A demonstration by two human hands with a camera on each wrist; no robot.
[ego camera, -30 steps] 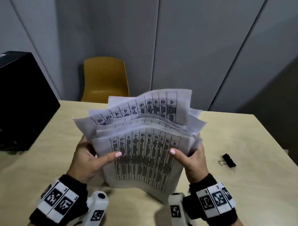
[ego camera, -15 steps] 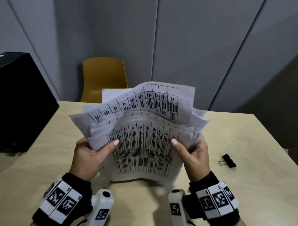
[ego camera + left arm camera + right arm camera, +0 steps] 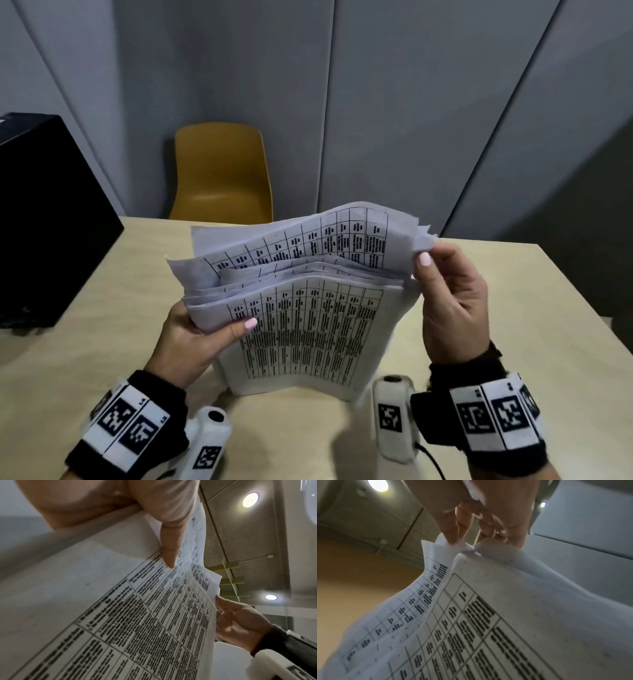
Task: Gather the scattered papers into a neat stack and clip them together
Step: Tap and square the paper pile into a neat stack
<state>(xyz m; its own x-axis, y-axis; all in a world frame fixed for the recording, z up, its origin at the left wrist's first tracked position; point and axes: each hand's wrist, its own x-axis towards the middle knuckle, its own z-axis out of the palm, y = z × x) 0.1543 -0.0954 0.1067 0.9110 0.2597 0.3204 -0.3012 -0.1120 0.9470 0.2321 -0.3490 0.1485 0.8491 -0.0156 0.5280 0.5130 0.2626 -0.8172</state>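
A pale wooden surface [image 3: 513,325] is being shown across the head view, with a large black box [image 3: 44,219] standing on its far left edge and a mustard-yellow chair [image 3: 222,174] pushed up behind it. What the box holds cannot be told. Above the middle of the surface, an uneven bundle of printed papers [image 3: 301,308] is being held upright, its lower edge close to the wood; contact cannot be told. The sheets are fanned and staggered at the top, with table grids showing. The bundle's left edge is being gripped by the left hand [image 3: 195,339], thumb laid across the front sheet and fingers curled behind. The upper right corner of the rear sheets is being pinched between thumb and fingertips of the right hand [image 3: 452,301], raised higher than the left.
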